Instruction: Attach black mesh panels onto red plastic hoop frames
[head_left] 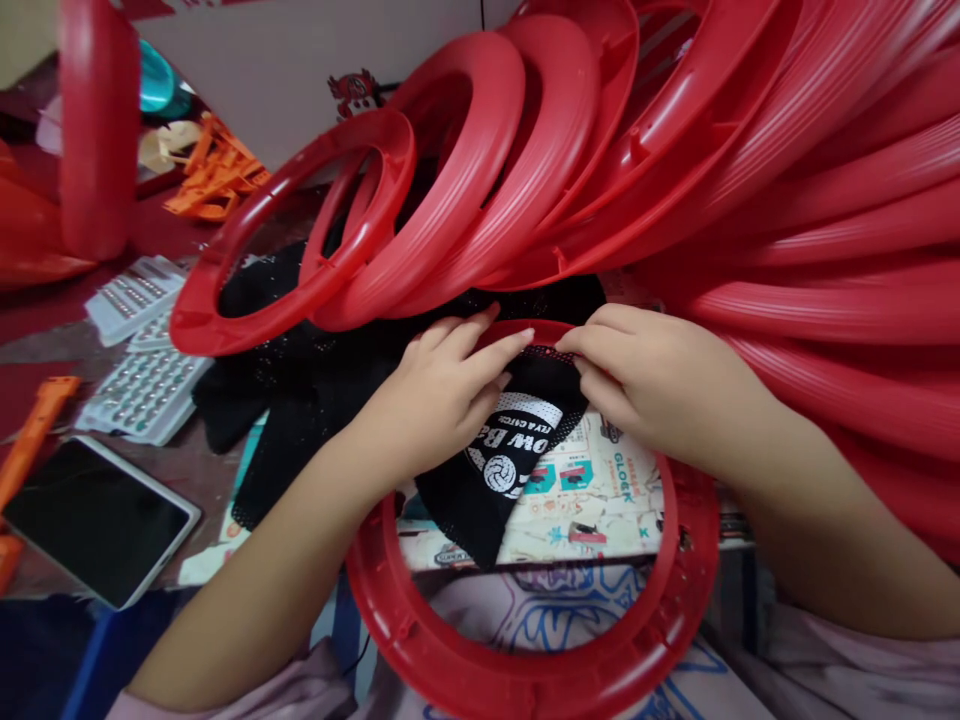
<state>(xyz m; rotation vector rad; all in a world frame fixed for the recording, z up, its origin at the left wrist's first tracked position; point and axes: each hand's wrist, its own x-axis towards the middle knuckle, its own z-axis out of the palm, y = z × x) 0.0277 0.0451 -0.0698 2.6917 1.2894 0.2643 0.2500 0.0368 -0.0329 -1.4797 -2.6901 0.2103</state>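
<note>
A red plastic ring (525,680) lies in front of me, its near side hanging over the table edge by my lap. Black mesh fabric (510,385) with a white printed ball logo lies across the far part of its opening. My left hand (454,395) grips the fabric at the ring's far rim, index finger reaching along the fabric's edge. Opposite it, my right hand (649,375) has closed its fingertips on the same edge, pinching fabric against the rim. Both thumbs are partly hidden.
Many red rings (480,180) lean in a stack behind and to the right. More black fabric (300,400) lies leftward, near trays of small metal parts (146,390), a phone (101,520) and orange plastic pieces (217,175). Printed cardboard (562,510) lies under the ring.
</note>
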